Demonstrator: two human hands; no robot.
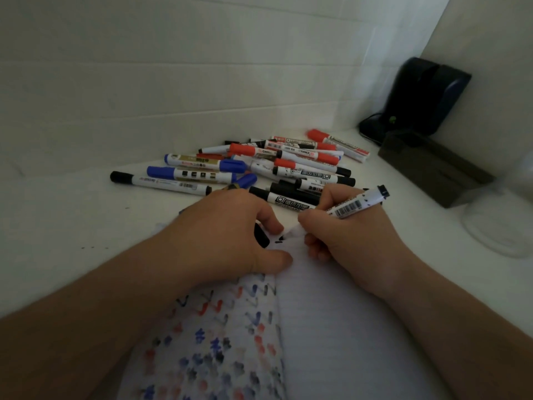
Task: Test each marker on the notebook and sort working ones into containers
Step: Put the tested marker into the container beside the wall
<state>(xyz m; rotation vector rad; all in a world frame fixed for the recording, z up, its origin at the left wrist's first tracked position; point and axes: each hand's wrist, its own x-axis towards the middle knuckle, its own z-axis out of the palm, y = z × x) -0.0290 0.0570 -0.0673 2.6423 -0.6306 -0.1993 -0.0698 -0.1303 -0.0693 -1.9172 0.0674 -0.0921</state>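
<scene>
- The right hand (349,235) pinches a black marker (350,207) in a writing grip, its tip down on the notebook (331,313) just left of the fingers, beside a short fresh black stroke (278,241).
- The left hand (227,229) lies on the notebook, thumb and curled fingers pressing the page flat; a black shape that I take for the marker's cap (261,235) shows under its fingers, though whether it is gripped or only covered I cannot tell.
- Below the left hand, the left page (219,342) is crowded with red, blue and black test marks, so many markers appear to have been tried already.
- The right-hand page beneath the right wrist is nearly blank apart from that stroke, which suggests testing has only just started on this sheet.
- Beyond both hands, a heap of markers (259,163) with red, blue and black caps lies loose on the counter (57,215), touching and overlapping; these look unsorted, so much of the sorting seems left.
- To the right of the right hand stands a clear, blurred container (499,223); no markers are visible inside it.
- Farther right and beyond sits a dark box (432,166), with a dark device (418,99) behind it in the corner.
- Judging by the stroke, this marker writes and should go into a container next.
</scene>
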